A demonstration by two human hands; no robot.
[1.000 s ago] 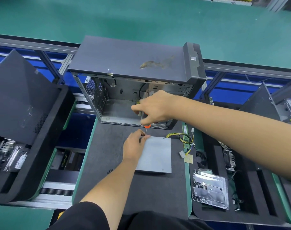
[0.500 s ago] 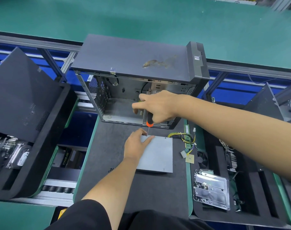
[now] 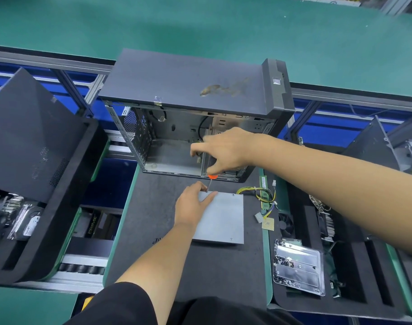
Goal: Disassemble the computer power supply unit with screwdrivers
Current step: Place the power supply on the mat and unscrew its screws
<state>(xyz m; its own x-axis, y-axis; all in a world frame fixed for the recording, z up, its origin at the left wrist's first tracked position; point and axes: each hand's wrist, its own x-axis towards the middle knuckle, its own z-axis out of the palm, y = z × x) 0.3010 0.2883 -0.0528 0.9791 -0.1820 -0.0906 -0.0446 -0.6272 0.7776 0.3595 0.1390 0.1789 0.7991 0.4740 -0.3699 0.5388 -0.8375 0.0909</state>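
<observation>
Right hand [image 3: 226,151] grips orange-collared screwdriver [image 3: 211,181]; left hand [image 3: 192,205] lies flat on smooth grey metal box [image 3: 226,219]

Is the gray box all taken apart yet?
Not yet. The power supply is already out of the empty computer case, lying on the mat. The right hand holds a screwdriver at its far corner while the left hand steadies it. Its lid is still on.
</observation>
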